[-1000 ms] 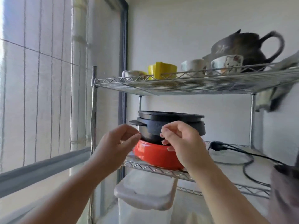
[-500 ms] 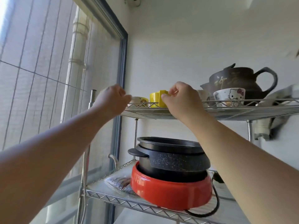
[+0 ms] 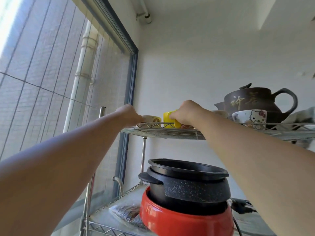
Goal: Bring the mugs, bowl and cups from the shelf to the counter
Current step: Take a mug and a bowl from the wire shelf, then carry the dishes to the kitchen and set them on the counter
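On the top wire shelf (image 3: pixel 170 132) stand a small cream cup (image 3: pixel 152 119) with a printed pattern, a yellow mug (image 3: pixel 167 119), a pale cup (image 3: pixel 220 114) mostly hidden, and a white cartoon-cat bowl (image 3: pixel 248 117). My left hand (image 3: pixel 128 114) touches the cream cup's left side with its fingers curled around it. My right hand (image 3: pixel 185 111) is closed on the yellow mug's right side, where the handle is hidden.
A dark brown teapot (image 3: pixel 252 101) stands behind the bowl. On the lower shelf a black pot (image 3: pixel 189 181) sits in a red cooker base (image 3: pixel 179 220), with a black cable (image 3: pixel 242 206) to the right. A window (image 3: pixel 51 82) fills the left side.
Both hands rose from in front of the black pot to the top shelf. The left has closed in on the cream cup, the right on the yellow mug. My view tilted up.
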Demonstrator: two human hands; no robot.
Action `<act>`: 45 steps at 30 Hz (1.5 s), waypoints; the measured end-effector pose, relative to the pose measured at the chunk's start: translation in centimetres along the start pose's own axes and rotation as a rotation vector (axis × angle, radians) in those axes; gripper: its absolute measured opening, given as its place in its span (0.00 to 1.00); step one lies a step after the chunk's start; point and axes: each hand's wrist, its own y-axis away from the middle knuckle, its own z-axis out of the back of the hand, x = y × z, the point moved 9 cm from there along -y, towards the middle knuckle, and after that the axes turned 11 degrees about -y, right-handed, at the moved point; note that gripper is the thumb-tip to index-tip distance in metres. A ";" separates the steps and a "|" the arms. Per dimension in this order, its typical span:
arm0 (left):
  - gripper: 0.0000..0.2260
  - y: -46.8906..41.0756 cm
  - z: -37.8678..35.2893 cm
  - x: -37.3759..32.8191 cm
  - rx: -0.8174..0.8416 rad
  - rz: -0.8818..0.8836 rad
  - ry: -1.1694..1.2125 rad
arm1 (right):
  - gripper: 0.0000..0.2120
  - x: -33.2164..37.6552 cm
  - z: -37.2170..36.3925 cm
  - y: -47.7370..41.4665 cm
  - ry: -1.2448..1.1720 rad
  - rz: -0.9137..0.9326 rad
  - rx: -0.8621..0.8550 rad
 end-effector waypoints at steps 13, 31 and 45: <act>0.07 -0.7 -0.5 -1.2 0.103 0.124 0.354 | 0.13 -0.9 0.3 -1.3 -0.046 0.007 -0.066; 0.07 4.2 6.0 0.4 -0.038 0.040 1.042 | 0.17 2.3 9.9 5.1 -0.305 0.335 -0.400; 0.10 27.4 -7.9 2.4 0.372 0.029 1.394 | 0.24 -12.5 6.3 28.9 -0.193 0.183 -0.197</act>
